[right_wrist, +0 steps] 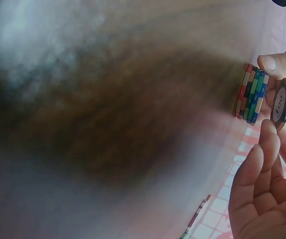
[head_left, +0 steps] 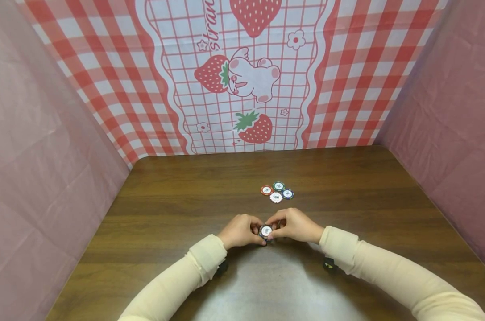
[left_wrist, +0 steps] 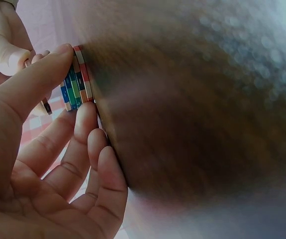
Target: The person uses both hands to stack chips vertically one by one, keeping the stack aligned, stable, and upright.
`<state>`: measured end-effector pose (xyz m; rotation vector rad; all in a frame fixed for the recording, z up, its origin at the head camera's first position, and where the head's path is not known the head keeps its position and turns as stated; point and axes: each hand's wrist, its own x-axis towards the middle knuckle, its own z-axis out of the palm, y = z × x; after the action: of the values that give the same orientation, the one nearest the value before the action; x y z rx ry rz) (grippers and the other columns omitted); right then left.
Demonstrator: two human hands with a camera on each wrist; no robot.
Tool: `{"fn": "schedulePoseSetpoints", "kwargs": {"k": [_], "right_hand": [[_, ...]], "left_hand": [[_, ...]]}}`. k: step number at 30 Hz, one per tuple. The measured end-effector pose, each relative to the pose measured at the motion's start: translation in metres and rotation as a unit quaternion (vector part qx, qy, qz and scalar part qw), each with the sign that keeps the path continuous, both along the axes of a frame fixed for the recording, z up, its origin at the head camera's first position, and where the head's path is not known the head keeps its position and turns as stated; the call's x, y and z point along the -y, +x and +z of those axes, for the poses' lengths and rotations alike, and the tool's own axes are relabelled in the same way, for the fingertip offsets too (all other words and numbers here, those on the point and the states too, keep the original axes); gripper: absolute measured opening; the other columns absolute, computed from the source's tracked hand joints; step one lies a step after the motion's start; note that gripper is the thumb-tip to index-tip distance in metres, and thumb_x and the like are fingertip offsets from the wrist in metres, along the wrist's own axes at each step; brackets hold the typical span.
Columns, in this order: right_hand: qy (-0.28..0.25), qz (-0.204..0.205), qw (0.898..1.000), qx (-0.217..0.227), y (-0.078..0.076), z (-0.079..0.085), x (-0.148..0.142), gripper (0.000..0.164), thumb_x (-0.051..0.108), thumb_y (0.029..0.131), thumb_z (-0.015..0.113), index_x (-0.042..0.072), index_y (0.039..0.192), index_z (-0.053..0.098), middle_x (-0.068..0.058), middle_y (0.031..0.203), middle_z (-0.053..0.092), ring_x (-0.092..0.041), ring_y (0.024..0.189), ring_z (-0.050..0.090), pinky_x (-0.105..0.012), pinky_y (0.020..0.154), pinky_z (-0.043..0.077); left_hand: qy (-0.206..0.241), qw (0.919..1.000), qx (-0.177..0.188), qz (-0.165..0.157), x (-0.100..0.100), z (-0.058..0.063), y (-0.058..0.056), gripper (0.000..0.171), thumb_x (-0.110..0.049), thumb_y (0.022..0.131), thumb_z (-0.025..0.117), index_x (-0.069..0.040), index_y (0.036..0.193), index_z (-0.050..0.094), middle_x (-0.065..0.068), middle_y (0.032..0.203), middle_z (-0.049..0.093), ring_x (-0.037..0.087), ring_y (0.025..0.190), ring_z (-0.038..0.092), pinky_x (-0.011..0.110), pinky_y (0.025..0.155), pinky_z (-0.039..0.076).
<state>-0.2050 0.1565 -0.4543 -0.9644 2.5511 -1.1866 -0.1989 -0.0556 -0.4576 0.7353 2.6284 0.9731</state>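
My left hand (head_left: 239, 230) grips a short stack of poker chips (left_wrist: 77, 79) between thumb and fingers, low at the tabletop. Red, black, green and blue edges show in that stack (right_wrist: 251, 94) in the right wrist view. With thumb and fingers, my right hand (head_left: 297, 224) pinches a single black-edged poker chip (right_wrist: 280, 104) with a white centre marked 100. This chip is tilted and stands just above the stack, apart from it in the right wrist view. From the head, its face (head_left: 266, 230) covers most of the stack.
Beyond the hands, a red chip (head_left: 267, 190), a green chip (head_left: 279, 186), a blue chip (head_left: 288, 194) and a white 500 chip (head_left: 276, 197) lie in a cluster on the wooden table (head_left: 178, 191). A strawberry-print cloth (head_left: 242, 80) hangs behind, with pink cloth walls either side.
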Motion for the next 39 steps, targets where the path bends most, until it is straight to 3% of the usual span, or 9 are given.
{"fn": "schedulePoseSetpoints", "kwargs": {"k": [39], "right_hand": [[0.053,-0.004,0.998,-0.037,-0.0029,-0.0034,0.0043,0.024,0.025,0.073,0.085,0.017,0.094,0.077,0.006,0.081,0.065,-0.005,0.072,0.056,-0.019,0.065,0.046]], "left_hand": [[0.000,1.0000,0.007,0.006,0.0003,-0.0011,-0.0012,0.031,-0.023,0.069,0.089,-0.014,0.095,0.074,-0.010,0.068,0.057,0.002,0.062,0.049,0.018,0.059,0.039]]}}
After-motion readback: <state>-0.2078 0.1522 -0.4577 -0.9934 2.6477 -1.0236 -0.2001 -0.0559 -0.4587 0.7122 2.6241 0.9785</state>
